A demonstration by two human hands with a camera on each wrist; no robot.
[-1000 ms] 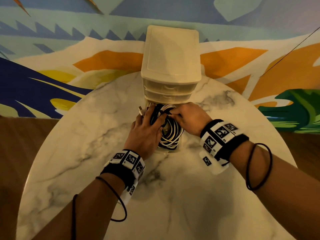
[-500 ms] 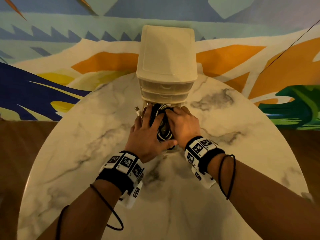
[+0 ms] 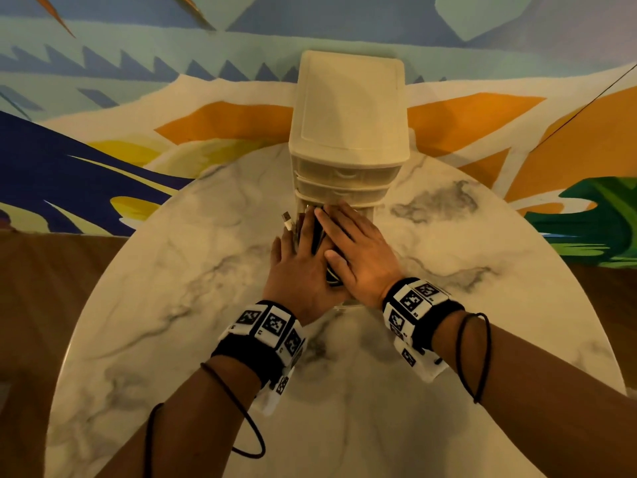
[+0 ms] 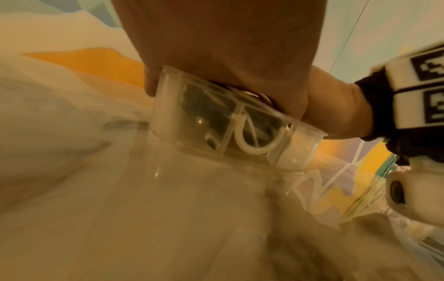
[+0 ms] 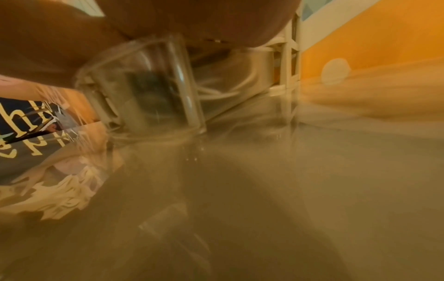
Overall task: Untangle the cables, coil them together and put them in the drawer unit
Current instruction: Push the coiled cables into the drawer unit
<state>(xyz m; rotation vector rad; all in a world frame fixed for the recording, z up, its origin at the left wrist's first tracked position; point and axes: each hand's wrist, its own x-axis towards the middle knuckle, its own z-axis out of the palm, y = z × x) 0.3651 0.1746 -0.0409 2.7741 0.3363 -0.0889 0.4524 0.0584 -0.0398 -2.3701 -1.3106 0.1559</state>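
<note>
Cables (image 3: 319, 236) coiled in pulled-out bottom drawer (image 4: 223, 131) of drawer unit (image 3: 348, 132). Left hand (image 3: 300, 270), right hand (image 3: 358, 257) flat, fingers straight, pressing coil down, likely so drawer clears frame. One plug (image 3: 286, 219) pokes over rim.

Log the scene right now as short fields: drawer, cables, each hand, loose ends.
drawer: bottom drawer of the unit pulled out, clear-walled
cables: black and white coils inside the drawer
left hand: flat, pressing the cables down
right hand: flat, pressing beside it
loose ends: one plug sticks out at the drawer's left
surface: marble table
</note>
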